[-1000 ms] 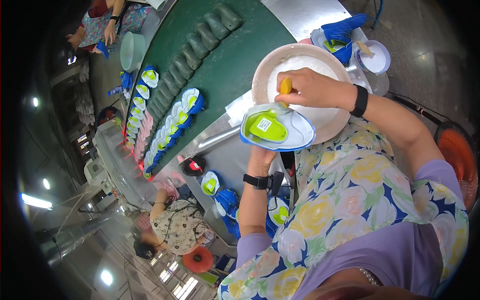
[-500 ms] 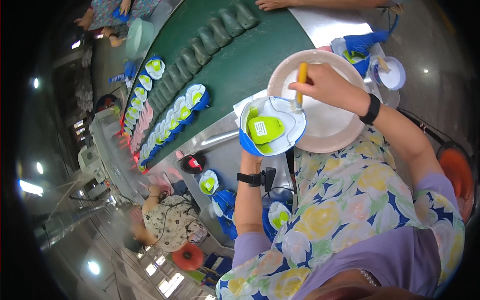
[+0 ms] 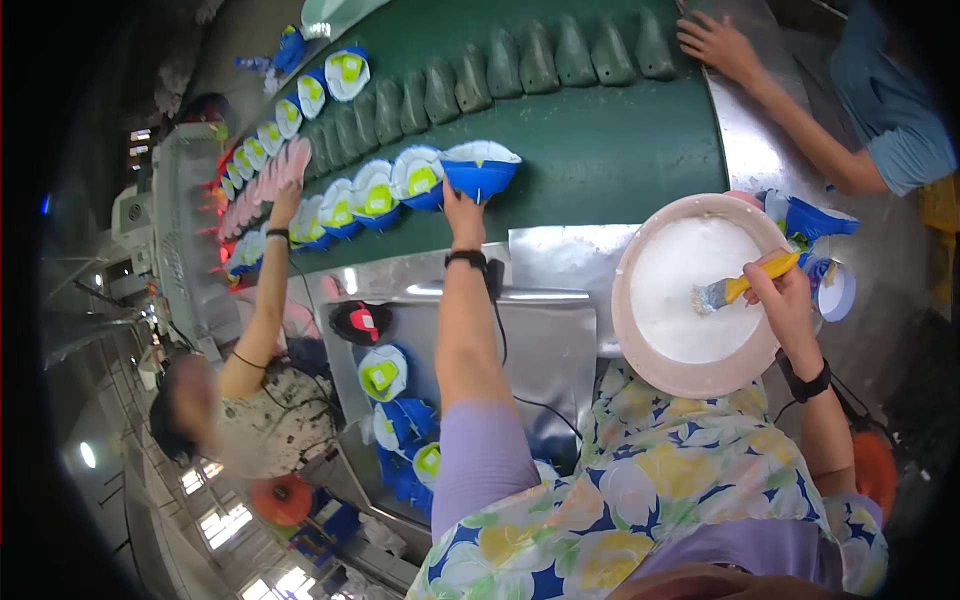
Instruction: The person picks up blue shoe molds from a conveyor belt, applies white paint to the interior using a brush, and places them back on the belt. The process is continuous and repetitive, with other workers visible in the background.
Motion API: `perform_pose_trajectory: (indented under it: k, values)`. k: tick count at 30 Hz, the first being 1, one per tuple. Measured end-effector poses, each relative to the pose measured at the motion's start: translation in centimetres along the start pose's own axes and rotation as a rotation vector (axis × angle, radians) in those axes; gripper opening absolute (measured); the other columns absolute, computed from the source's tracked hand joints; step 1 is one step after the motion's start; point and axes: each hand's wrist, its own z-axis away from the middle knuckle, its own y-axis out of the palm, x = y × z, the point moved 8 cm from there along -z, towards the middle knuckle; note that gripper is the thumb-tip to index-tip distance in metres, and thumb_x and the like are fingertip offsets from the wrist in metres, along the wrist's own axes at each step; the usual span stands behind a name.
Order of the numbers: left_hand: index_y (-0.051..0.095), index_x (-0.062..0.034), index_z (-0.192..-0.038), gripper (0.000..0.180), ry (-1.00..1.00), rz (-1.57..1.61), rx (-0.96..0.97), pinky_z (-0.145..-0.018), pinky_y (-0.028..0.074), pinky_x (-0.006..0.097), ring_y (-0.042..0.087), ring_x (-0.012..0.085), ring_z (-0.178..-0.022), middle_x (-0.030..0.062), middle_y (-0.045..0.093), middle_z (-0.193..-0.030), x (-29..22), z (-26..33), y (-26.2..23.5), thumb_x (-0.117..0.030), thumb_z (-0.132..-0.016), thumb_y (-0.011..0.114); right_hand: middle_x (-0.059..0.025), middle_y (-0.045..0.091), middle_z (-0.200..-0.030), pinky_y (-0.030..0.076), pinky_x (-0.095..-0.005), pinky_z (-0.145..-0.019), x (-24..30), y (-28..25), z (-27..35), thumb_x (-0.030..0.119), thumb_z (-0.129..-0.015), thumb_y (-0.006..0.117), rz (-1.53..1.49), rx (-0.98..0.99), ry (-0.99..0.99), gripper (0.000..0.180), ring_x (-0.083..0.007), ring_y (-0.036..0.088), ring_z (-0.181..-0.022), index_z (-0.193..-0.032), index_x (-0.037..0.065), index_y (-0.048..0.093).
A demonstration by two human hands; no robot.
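My left hand reaches forward over the green belt, its fingers gripping a blue-and-white shoe upper at the near end of a row of similar uppers. Its opening is tilted away and only a strip of the white lining shows. In my right hand is a paintbrush with a yellow handle. The brush's bristles point down over white liquid in a pale pink basin, at or just above its surface; which, I cannot tell.
Grey shoe lasts stand in a row along the green belt. A metal tray at front left holds more uppers. A co-worker's hand rests at far right; another co-worker's arm reaches in at left. A small tub stands right of the basin.
My left hand has carried the upper from beside the basin forward to the belt row. My right hand has lowered the brush from the upper's rim to the basin. The view has shifted.
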Motion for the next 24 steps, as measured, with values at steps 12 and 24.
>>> perform_pose_trajectory:
  k: [12, 24]
  values:
    - [0.053, -0.0043, -0.132, 0.038, -0.077, -0.869, 0.259, -0.069, 0.054, 0.032, 0.067, 0.0225, -0.078, 0.0123, 0.065, -0.108, -3.8, 19.8, -9.8, -0.012, -0.095, 0.056, -0.0028, 0.064, -0.078, 0.047, -0.0204, -0.059, -1.9, 3.9, -0.3, 0.02, -0.093, 0.067, 0.054, 0.219, 0.023, 0.018, -0.0071, 0.059, -0.065, -0.094, 0.002, 0.062]
    - [0.047, -0.0049, -0.14, 0.086, -0.843, -0.923, 0.131, -0.105, 0.041, 0.042, 0.051, 0.0395, -0.125, 0.027, 0.05, -0.138, 9.7, 52.6, -26.0, -0.044, -0.072, 0.081, -0.0032, 0.063, -0.078, 0.047, -0.0205, -0.06, -2.6, 6.6, 0.5, 0.026, -0.092, 0.068, 0.166, 0.508, -0.075, 0.025, -0.0073, 0.059, -0.066, -0.093, 0.002, 0.061]
